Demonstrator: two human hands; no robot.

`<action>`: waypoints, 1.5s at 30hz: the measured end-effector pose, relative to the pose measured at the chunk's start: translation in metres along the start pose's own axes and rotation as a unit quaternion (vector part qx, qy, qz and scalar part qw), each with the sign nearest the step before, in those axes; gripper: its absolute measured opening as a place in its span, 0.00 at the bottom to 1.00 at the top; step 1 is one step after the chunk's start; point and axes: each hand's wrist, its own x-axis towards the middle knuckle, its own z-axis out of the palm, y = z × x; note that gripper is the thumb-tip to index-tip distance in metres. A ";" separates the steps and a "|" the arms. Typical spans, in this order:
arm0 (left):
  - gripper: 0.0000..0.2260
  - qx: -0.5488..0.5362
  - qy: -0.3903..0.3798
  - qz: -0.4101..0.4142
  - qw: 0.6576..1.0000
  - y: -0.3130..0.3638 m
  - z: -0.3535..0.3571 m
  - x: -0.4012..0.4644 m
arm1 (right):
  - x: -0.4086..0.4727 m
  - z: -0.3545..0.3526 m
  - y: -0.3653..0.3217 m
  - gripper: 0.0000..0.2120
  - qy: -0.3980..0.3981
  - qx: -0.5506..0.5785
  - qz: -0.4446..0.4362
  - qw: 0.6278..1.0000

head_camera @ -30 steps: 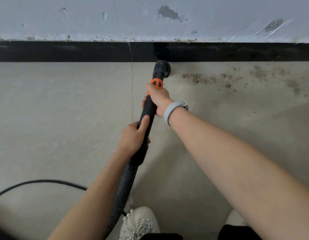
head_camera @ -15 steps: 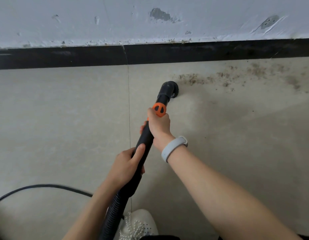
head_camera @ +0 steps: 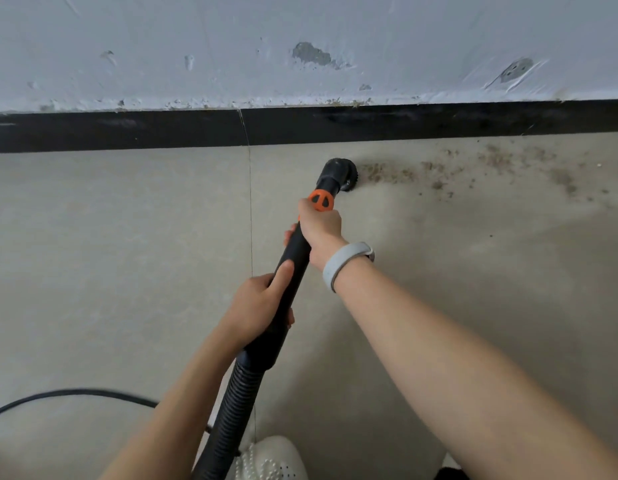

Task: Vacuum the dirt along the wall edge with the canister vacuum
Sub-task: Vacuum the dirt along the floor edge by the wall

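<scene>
A black vacuum wand (head_camera: 293,258) with an orange collar (head_camera: 320,199) runs from a ribbed hose (head_camera: 231,417) up to a round brush nozzle (head_camera: 340,174). The nozzle sits on the grey floor a little short of the black skirting (head_camera: 127,131), at the left end of a brown dirt trail (head_camera: 439,171) that spreads to the right along the wall. My right hand (head_camera: 321,233) grips the wand just below the orange collar. My left hand (head_camera: 260,306) grips the wand lower down, thumb along its top. The canister is out of view.
A black power cable (head_camera: 75,394) curves over the floor at lower left. My white shoe (head_camera: 271,459) shows at the bottom edge. The pale wall (head_camera: 300,46) above the skirting has chipped paint. A tile joint (head_camera: 250,209) runs toward me.
The nozzle pulled back from the skirting a second ago, then moved forward and right, now touching the left end of the dirt trail. Both hands kept their grip on the wand.
</scene>
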 end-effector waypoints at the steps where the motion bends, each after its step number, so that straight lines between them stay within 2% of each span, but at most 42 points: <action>1: 0.25 0.002 -0.011 -0.003 1.000 -0.007 0.001 -0.007 | -0.005 -0.003 0.010 0.08 0.009 0.015 -0.004 1.000; 7: 0.24 0.026 -0.047 -0.001 0.999 -0.024 0.009 -0.014 | -0.013 -0.019 0.035 0.08 0.054 0.063 -0.024 0.996; 11: 0.25 0.015 -0.009 0.015 1.000 -0.011 0.013 0.008 | -0.002 -0.017 0.007 0.06 0.021 0.029 -0.022 0.999; 16: 0.27 0.031 0.016 0.027 0.999 0.000 0.008 0.029 | 0.007 -0.010 -0.015 0.09 -0.013 0.018 -0.018 1.000; 26: 0.23 0.112 -0.082 0.039 0.990 -0.007 0.028 0.012 | -0.010 -0.050 0.013 0.09 0.091 0.072 -0.018 0.993; 29: 0.23 0.090 -0.091 0.045 0.991 -0.006 0.032 0.014 | -0.013 -0.053 0.008 0.09 0.109 0.050 -0.020 0.993; 36: 0.25 0.018 -0.034 0.033 0.999 -0.013 0.012 0.023 | -0.008 -0.012 -0.007 0.09 0.046 -0.007 -0.019 0.999; 45: 0.25 0.064 -0.004 0.020 0.998 0.016 0.033 0.044 | 0.014 -0.036 -0.033 0.08 0.013 0.008 -0.015 1.000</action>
